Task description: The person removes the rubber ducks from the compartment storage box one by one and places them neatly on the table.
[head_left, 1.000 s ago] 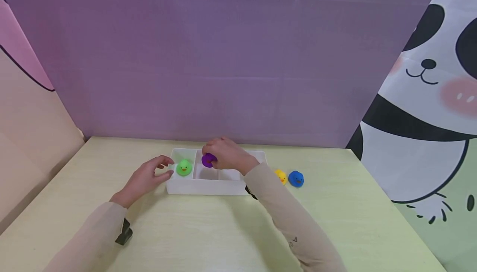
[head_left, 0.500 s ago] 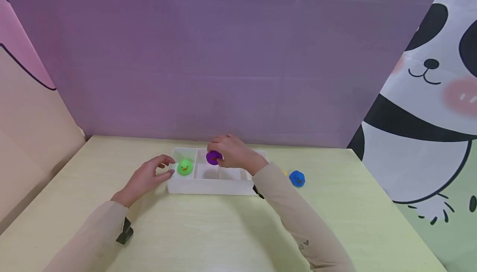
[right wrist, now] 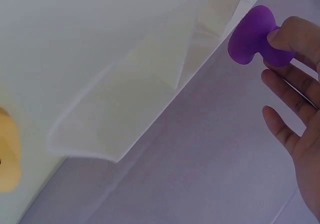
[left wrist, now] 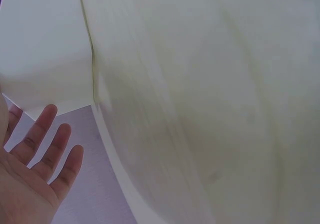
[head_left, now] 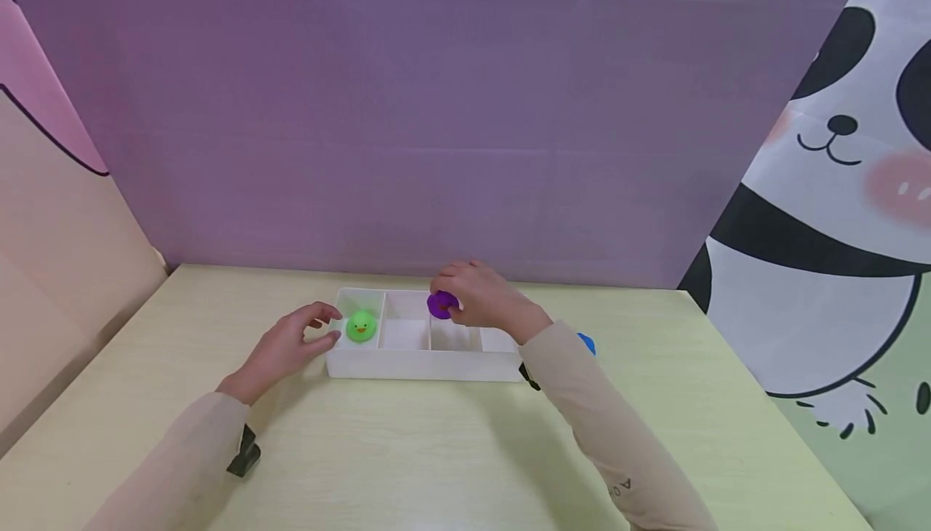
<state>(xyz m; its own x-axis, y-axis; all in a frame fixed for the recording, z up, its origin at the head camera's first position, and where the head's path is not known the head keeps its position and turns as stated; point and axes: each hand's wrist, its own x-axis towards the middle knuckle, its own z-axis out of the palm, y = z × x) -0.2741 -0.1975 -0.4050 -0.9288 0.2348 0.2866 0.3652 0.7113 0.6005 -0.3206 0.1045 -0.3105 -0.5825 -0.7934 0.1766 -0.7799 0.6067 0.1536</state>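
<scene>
My right hand (head_left: 480,297) pinches a purple rubber duck (head_left: 442,305) between thumb and fingers, held above the middle compartments of a white divided tray (head_left: 422,365). In the right wrist view the duck (right wrist: 250,36) shows beyond the tray's edge, the other fingers spread loosely. A green rubber duck (head_left: 360,326) sits in the tray's leftmost compartment, facing me. Beside that end is my left hand (head_left: 294,341), thumb and fingers apart, fingertips right at the tray's side wall. The left wrist view has its fingers extended by the white wall (left wrist: 45,79).
A blue duck (head_left: 587,343) lies on the table (head_left: 349,450) right of the tray, mostly hidden by my right sleeve. Part of a yellow duck (right wrist: 7,151) shows in the right wrist view. A purple backdrop (head_left: 451,111) rises behind the table.
My right hand has carried the purple duck rightward over the tray, from the second compartment toward the third. The sleeve now covers the yellow duck and most of the blue one. The left hand stays put.
</scene>
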